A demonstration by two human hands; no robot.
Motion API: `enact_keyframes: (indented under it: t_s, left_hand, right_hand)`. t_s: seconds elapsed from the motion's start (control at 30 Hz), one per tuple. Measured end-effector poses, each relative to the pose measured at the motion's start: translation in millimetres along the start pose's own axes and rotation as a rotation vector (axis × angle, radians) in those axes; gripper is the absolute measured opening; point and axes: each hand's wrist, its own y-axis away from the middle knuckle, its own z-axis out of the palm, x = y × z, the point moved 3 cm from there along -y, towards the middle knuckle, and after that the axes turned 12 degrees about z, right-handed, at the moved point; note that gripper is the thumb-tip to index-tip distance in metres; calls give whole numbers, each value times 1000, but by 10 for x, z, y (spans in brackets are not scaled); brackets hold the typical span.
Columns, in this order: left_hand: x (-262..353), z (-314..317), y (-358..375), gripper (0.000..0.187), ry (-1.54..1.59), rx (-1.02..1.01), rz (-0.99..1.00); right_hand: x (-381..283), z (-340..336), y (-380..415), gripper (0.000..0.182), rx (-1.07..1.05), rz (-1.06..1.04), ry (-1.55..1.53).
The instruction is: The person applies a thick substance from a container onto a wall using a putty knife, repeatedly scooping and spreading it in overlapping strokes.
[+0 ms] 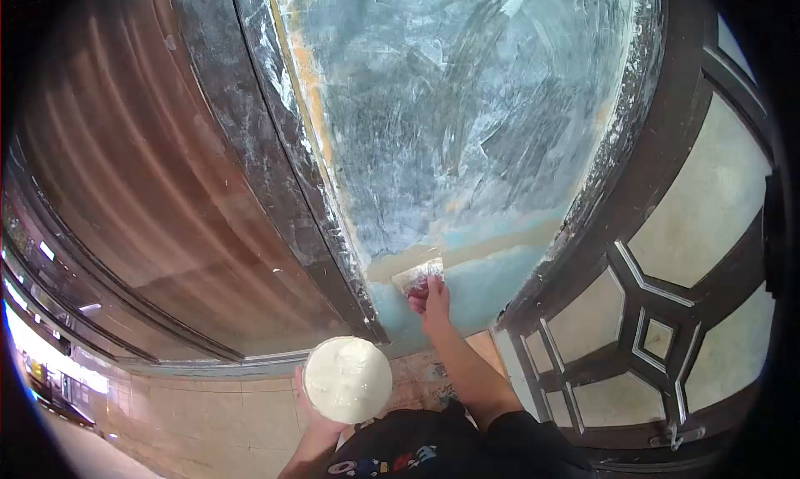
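Note:
My right hand [432, 299] is closed around a putty knife [419, 272], whose wide, smeared blade lies against the lower part of the wall [467, 137]. Beside the blade a beige band of filler [500, 244] runs across the blue-green paint. Low on the left, my left hand [315, 414] grips a round tub [348, 419] from its side and underneath. Creamy white putty [347, 377] fills the tub, with a raised lump on top. Most of the left fingers are hidden by the tub.
A dark-framed window with a brown curtain [158, 179] borders the wall on the left. To the right stands a dark door with pale panels [704, 187] and a metal latch [677, 435]. Below are floor tiles [217, 412] and a patterned patch [417, 375].

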Motion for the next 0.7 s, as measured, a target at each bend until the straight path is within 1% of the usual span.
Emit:
enact_keyframes:
  t_s: [0.1, 0.13, 0.17, 0.23, 0.27, 0.3, 0.37, 0.4, 0.47, 0.5, 0.53, 0.57, 0.6, 0.67, 0.7]
  left_hand:
    - [-28, 33, 47, 70, 42, 33, 17]
    - [-37, 92, 58, 69, 81, -50, 66]
    - [-34, 131, 63, 69, 83, -43, 67]
    - [-34, 187, 68, 67, 99, -66, 17]
    - [-37, 195, 70, 72, 61, -66, 29]
    - [-43, 215, 72, 72, 61, -64, 31]
    - [-56, 258, 91, 65, 223, 7, -33]
    - [-80, 164, 104, 65, 219, 7, -31]
    - [-200, -134, 151, 81, 239, 118, -148]
    - [-145, 115, 155, 81, 237, 117, -146]
    - [-37, 409, 196, 71, 36, -21, 60]
    - [59, 627, 215, 75, -166, -160, 265]
    - [68, 610, 222, 75, -168, -159, 265]
    - [67, 484, 264, 74, -83, -81, 178]
    - [30, 280, 278, 74, -86, -80, 176]
  right_hand:
    - [13, -55, 82, 35, -37, -3, -5]
    - [-5, -31, 100, 35, -46, -27, -17]
    - [-47, 34, 136, 35, -44, -22, -13]
    - [-142, 182, 152, 37, -117, -59, -58]
    - [-160, 219, 123, 36, -126, -53, -54]
    - [-155, 205, 97, 36, -128, -51, -53]
    - [-96, 147, 28, 34, -84, -12, -40]
    - [-15, 60, -21, 34, -87, -10, -42]
    - [149, -99, -46, 30, -242, 31, -93]
    - [149, -104, -17, 30, -244, 31, -94]
    - [154, -125, 16, 29, -209, 27, -94]
    - [133, -115, 79, 29, -175, 23, -93]
    - [97, -72, 115, 29, -176, 25, -95]
    - [-47, 43, 135, 29, -153, -63, -32]
    - [-92, 81, 112, 29, -151, -60, -35]
